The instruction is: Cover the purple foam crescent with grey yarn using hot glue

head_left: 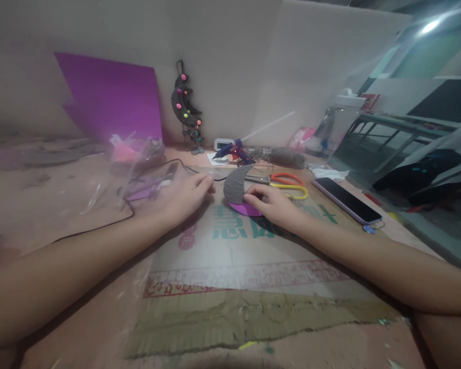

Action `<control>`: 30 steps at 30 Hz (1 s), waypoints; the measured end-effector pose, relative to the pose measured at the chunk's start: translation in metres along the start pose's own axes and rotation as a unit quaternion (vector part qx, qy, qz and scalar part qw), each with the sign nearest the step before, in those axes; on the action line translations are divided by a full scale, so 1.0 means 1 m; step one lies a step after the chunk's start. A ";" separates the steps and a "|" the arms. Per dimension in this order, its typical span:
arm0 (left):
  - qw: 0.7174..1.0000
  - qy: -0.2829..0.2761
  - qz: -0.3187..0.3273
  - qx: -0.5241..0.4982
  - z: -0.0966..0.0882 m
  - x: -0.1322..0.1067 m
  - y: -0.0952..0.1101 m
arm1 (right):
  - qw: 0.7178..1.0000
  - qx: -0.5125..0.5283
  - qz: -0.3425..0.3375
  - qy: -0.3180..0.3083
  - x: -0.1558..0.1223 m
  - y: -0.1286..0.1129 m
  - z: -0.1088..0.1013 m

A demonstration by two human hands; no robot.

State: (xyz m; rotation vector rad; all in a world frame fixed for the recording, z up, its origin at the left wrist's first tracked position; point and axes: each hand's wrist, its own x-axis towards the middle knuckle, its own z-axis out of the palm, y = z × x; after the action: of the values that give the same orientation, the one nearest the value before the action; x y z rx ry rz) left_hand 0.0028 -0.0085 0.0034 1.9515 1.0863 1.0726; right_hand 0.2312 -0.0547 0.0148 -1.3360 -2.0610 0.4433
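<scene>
While both arms stretch far across the worktop (80,318), the right hand (271,202) pinches the lower tip of a grey crescent of corrugated cardboard (236,184) between thumb and fingers, holding it upright on its edge. Under that crescent lies a purple cut-out (244,208), flat on a printed sheet of flattened cardboard (234,256) that covers the middle of the worktop; the hand's fingers partly cover the cut-out's right end. The left hand (188,197) lies just left of the crescent, palm down with fingers loosely curled; it is blurred, and whether it grips anything I cannot tell. A black cable (128,210) runs by its near-left side.

Just beyond the crescent, scissors with orange and yellow handles (290,185) lie to the right, and a blue glue gun (230,149) stands farther back with a small red light showing. Right of the scissors a phone (346,200) lies face up, dark-screened. At the far wall a dark crescent ornament dotted with coloured beads (184,107) hangs or leans upright, and left of it a purple sheet (111,97) leans against the wall. Crumpled clear plastic wrapping (134,148) sits near the sheet's foot, on the far left.
</scene>
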 end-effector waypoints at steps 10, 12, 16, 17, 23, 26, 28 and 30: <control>0.996 -0.045 0.048 0.054 0.002 -0.006 0.013 | 1.000 0.000 -0.016 -0.006 0.000 0.000 0.000; 0.996 -0.051 0.052 0.057 0.002 -0.006 0.010 | 1.000 0.001 -0.017 -0.008 0.000 0.000 0.001; 0.995 -0.067 0.051 0.044 0.003 -0.005 0.008 | 1.000 0.010 -0.015 -0.012 0.000 0.000 0.000; 0.996 -0.062 0.055 0.034 0.004 -0.005 0.008 | 1.000 0.013 -0.013 -0.014 0.000 0.000 0.000; 0.994 -0.054 0.094 0.001 0.007 -0.008 0.008 | 0.998 0.063 0.020 -0.012 0.001 0.002 -0.002; 0.984 -0.099 0.137 0.058 0.008 -0.012 0.009 | 0.996 0.076 0.028 -0.023 0.002 0.001 -0.003; 0.980 -0.111 0.149 0.074 0.009 -0.014 0.009 | 0.996 0.079 0.022 -0.032 0.001 0.001 -0.004; 0.980 -0.106 0.154 0.075 0.009 -0.014 0.008 | 0.996 0.081 0.007 -0.033 0.001 0.000 -0.004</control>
State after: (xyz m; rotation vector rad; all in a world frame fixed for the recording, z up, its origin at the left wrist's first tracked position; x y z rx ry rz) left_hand 0.0091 -0.0263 0.0012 2.3505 0.7858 0.9314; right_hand 0.2341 -0.0540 0.0181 -1.2555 -2.0223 0.6537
